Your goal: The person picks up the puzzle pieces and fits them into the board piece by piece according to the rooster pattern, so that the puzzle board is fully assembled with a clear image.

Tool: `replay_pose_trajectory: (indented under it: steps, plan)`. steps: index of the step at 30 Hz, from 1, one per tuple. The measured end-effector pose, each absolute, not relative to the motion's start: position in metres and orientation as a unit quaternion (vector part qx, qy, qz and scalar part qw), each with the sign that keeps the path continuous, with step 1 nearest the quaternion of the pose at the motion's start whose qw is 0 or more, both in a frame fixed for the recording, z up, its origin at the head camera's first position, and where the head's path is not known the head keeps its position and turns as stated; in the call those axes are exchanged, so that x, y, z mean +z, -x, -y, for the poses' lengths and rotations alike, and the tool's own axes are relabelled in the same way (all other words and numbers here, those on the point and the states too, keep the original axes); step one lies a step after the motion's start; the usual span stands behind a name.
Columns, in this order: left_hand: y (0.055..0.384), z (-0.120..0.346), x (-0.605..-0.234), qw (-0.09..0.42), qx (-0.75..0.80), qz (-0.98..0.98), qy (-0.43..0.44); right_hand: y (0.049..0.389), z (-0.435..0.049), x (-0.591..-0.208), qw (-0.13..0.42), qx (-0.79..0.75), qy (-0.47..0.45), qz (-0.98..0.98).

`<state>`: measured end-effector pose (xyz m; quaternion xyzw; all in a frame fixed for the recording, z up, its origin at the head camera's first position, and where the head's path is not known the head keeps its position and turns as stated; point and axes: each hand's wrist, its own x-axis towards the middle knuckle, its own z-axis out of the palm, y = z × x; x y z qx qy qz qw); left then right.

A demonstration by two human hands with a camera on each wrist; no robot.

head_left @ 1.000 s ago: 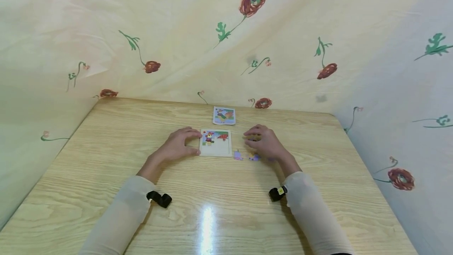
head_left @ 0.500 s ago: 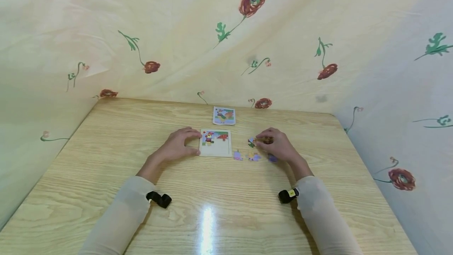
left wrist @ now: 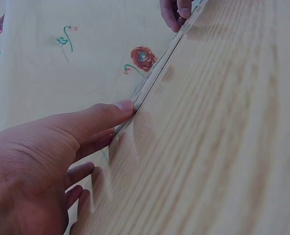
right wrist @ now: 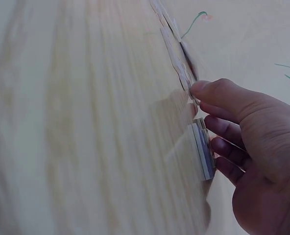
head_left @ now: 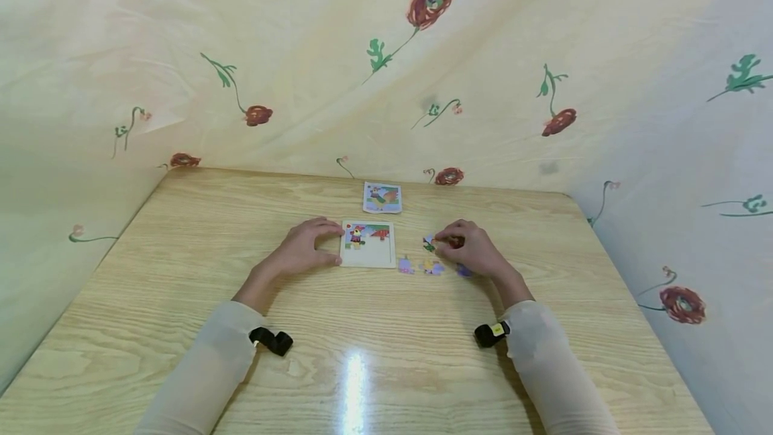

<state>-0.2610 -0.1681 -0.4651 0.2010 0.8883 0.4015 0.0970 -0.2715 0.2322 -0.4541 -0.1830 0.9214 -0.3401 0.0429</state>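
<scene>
A white-framed puzzle board (head_left: 368,262), partly filled with rooster-picture pieces along its top and left, lies flat mid-table. My left hand (head_left: 303,246) holds its left edge, thumb at the near corner and a finger at the far one. In the left wrist view, the thumb of the left hand (left wrist: 47,152) rests on the board's thin edge. To the right of the board, my right hand (head_left: 473,247) pinches a green and white puzzle piece (head_left: 429,243) between thumb and forefinger. Other pieces lie under that hand, partly hidden; a short stack of pieces (right wrist: 202,151) is beside its fingers in the right wrist view.
A picture card (head_left: 382,198) of the whole rooster lies behind the board. Loose puzzle pieces, one lilac (head_left: 406,265), one yellow and purple (head_left: 432,267) and one purple (head_left: 464,270), lie in a row near the right hand. Flowered cloth (head_left: 290,72) surrounds the wooden table (head_left: 302,374).
The right hand has shifted rightward over the pieces, uncovering the green and white piece at its fingertips. It has barely moved in the last half second. The left hand and board stay put.
</scene>
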Motion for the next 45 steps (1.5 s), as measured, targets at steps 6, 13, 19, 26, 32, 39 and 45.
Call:
replay_pose_trajectory:
  steps: [6, 13, 19, 26, 32, 39, 45]
  plan:
    - [0.261, 0.168, -0.466, 0.096, 0.399, -0.889, -0.203, 0.273, -0.231, -0.456, 0.043, -0.338, 0.187, -0.922]
    - [0.26, 0.168, -0.466, 0.097, 0.399, -0.889, -0.201, 0.273, -0.23, -0.455, 0.037, -0.336, 0.192, -0.921]
    - [0.259, 0.168, -0.465, 0.095, 0.396, -0.891, -0.201, 0.273, -0.229, -0.456, 0.03, -0.333, 0.196, -0.922]
    - [0.259, 0.168, -0.465, 0.093, 0.394, -0.892, -0.203, 0.273, -0.224, -0.456, 0.019, -0.332, 0.194, -0.923]
    - [0.259, 0.168, -0.466, 0.096, 0.395, -0.892, -0.199, 0.274, -0.212, -0.456, 0.015, -0.337, 0.196, -0.921]
    - [0.259, 0.168, -0.466, 0.095, 0.395, -0.892, -0.198, 0.279, -0.192, -0.456, 0.016, -0.364, 0.215, -0.906]
    - [0.258, 0.168, -0.465, 0.096, 0.398, -0.891, -0.197, 0.279, -0.173, -0.455, 0.024, -0.368, 0.217, -0.904]
